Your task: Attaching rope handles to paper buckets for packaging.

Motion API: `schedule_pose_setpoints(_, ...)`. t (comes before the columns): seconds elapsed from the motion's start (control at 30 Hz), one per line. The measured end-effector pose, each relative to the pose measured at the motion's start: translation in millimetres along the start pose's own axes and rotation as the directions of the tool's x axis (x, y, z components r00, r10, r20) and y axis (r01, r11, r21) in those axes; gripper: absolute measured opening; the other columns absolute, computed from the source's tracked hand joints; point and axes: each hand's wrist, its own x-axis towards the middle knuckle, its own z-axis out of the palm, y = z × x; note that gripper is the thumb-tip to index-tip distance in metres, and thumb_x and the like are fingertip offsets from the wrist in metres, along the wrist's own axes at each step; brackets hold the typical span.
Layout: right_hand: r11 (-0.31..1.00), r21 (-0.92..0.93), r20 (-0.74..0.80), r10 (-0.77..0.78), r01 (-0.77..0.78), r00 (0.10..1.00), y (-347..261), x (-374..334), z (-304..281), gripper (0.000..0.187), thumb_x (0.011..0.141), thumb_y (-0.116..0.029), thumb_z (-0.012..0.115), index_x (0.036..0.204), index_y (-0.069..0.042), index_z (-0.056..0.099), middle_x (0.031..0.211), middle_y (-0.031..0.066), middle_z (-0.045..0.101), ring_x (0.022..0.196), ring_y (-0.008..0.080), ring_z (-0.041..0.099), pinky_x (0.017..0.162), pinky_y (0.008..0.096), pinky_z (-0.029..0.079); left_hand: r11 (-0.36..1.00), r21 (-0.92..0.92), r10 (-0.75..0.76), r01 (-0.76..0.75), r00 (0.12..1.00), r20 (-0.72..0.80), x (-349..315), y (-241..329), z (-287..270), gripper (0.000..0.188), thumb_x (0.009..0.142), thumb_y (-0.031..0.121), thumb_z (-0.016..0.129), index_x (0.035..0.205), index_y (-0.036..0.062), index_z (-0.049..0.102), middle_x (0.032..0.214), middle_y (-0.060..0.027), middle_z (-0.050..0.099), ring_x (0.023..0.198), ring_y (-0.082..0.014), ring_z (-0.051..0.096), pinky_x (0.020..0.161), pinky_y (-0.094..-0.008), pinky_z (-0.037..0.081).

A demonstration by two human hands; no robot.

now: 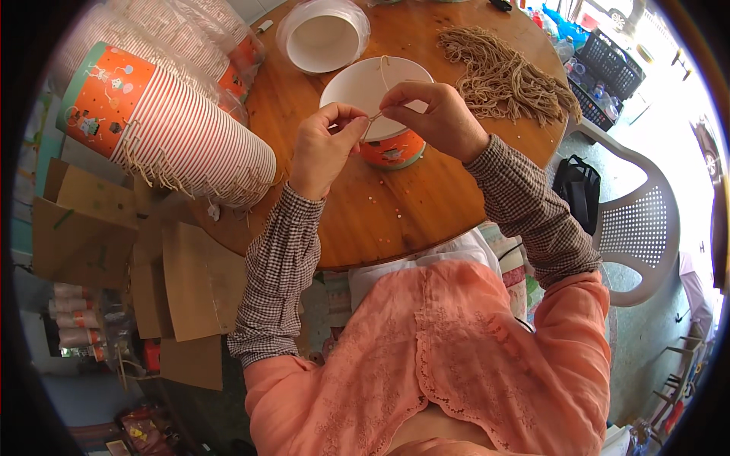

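A round paper bucket (391,157) stands upright on the wooden table, white inside, with an orange printed wall and a green band at its base. At its near rim, my left hand (319,152) pinches a thin beige cord (371,120) between thumb and fingertips. My right hand (445,118) pinches the same cord just to the right, over the bucket's mouth. Where the cord runs between the fingertips, I cannot make out whether it is knotted. Another length of cord (382,70) shows at the far rim and hangs inside.
A long leaning stack of matching buckets (201,118) with cord handles lies at the left. Plastic-wrapped white tubs (323,42) stand behind. Loose cords (506,76) are heaped at the far right of the table (357,220). Cardboard boxes (201,281) and a plastic chair (642,209) flank it.
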Motion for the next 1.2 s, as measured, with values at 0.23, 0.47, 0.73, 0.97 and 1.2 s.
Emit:
schedule_pose_setpoints(0.23, 0.989, -0.088, 0.005, -0.117, 0.117, 0.993, 3, 1, 5, 0.010, 0.085, -0.011, 0.064, 0.093, -0.005, 0.066, 0.089, 0.0031, 0.066, 0.079, 0.0131, 0.063, 0.062, 0.0270, 0.050, 0.968, 0.221, 0.125, -0.117, 0.992, -0.020, 3, -13, -1, 0.016, 0.087, 0.013, 0.066, 0.095, -0.0005, 0.067, 0.064, 0.0058, 0.054, 0.056, -0.0006, 0.046, 0.052, -0.0166, 0.039)
schedule_pose_setpoints(0.47, 0.962, -0.200, -0.014, -0.192, 0.186, 0.981, 10, 4, 4, 0.009, 0.083, -0.008, 0.064, 0.090, -0.003, 0.064, 0.091, 0.0064, 0.064, 0.079, 0.0214, 0.064, 0.064, 0.0308, 0.052, 0.965, 0.250, 0.088, -0.074, 0.995, -0.042, -2, -5, -2, 0.016, 0.087, 0.014, 0.066, 0.090, -0.0017, 0.066, 0.064, 0.0024, 0.058, 0.056, -0.0034, 0.052, 0.052, -0.0188, 0.042)
schedule_pose_setpoints(0.73, 0.926, -0.343, -0.042, -0.186, 0.161, 0.982, 11, 3, 9, 0.006, 0.079, -0.008, 0.063, 0.082, -0.003, 0.060, 0.087, 0.0070, 0.063, 0.080, 0.0273, 0.062, 0.069, 0.0357, 0.050, 0.905, 0.369, 0.248, -0.211, 0.967, -0.055, -3, -14, -3, 0.014, 0.085, 0.012, 0.067, 0.084, -0.0016, 0.064, 0.076, -0.0037, 0.061, 0.061, -0.0098, 0.056, 0.058, -0.0242, 0.046)
schedule_pose_setpoints(0.97, 0.898, -0.400, -0.066, -0.226, 0.181, 0.972, 14, 4, 3, 0.007, 0.079, -0.006, 0.064, 0.081, -0.003, 0.059, 0.090, 0.0045, 0.063, 0.090, 0.0256, 0.060, 0.078, 0.0357, 0.049, 0.886, 0.407, 0.281, -0.223, 0.956, -0.087, -5, -21, -3, 0.014, 0.083, 0.013, 0.069, 0.083, -0.0002, 0.064, 0.077, -0.0054, 0.061, 0.063, -0.0120, 0.056, 0.060, -0.0263, 0.046)
schedule_pose_setpoints(1.2, 0.881, -0.356, 0.000, -0.335, 0.313, 0.942, -3, 10, -6, 0.007, 0.080, -0.007, 0.066, 0.083, -0.003, 0.061, 0.092, 0.0046, 0.064, 0.088, 0.0246, 0.060, 0.074, 0.0346, 0.050, 0.752, 0.484, 0.508, -0.447, 0.861, 0.006, 7, -13, 2, 0.018, 0.082, 0.016, 0.071, 0.092, 0.0018, 0.068, 0.077, -0.0047, 0.063, 0.063, -0.0114, 0.053, 0.060, -0.0244, 0.045)
